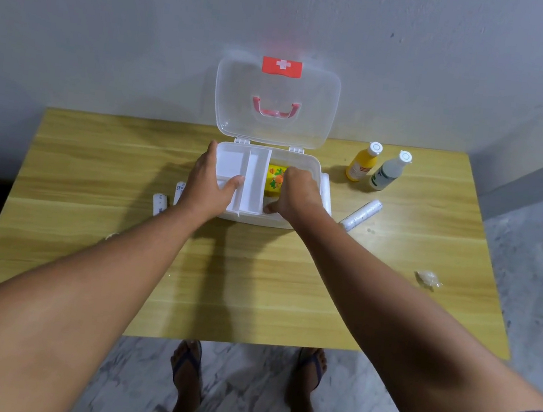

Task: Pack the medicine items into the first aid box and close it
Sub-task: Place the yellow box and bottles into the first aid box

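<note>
The white first aid box (312, 173) stands open at the back of the table, its clear lid (276, 102) upright against the wall. My left hand (209, 180) grips the white divided tray (252, 182), which sits over the box's left half; the thumb lies on top and the fingers run down its left side. My right hand (299, 195) reaches into the box's right half, with fingers and thumb curled around a yellow packet (274, 180) lying inside. Outside the box are a yellow bottle (361, 165), a pale bottle (388, 173) and a white roll (361, 214).
Two small bandage rolls (160, 204) (179, 189) lie left of the box, partly behind my left wrist. A small clear-wrapped item (428, 279) sits near the table's right edge. The wall is directly behind the lid. My feet stand under the table's front edge (245, 342).
</note>
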